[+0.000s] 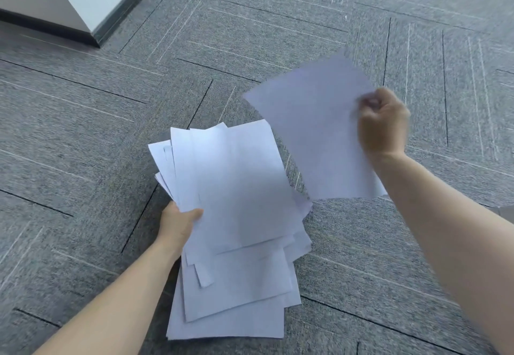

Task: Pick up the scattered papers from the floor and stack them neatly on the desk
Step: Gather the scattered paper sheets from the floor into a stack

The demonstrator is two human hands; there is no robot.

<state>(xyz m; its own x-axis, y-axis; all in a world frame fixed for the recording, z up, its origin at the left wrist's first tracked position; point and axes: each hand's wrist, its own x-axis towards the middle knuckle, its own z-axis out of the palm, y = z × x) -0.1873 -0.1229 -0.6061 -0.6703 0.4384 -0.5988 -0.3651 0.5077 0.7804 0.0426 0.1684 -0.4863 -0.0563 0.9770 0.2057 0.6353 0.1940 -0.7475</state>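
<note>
Hands (178,223) (382,123) hold paper stack (239,215) and sheet (311,132)

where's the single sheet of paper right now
In the head view the single sheet is right of centre, pinched by the right hand above the grey carpet, just up-right of the messy stack the left hand holds.

You have nothing to read here: the untidy stack of white paper sheets (239,215) pinched in your left hand (178,226) shows only blank faces, and the single white paper sheet (314,132) gripped in your right hand (382,123) is motion-blurred, with no legible print, label, number or sign on it.
</note>
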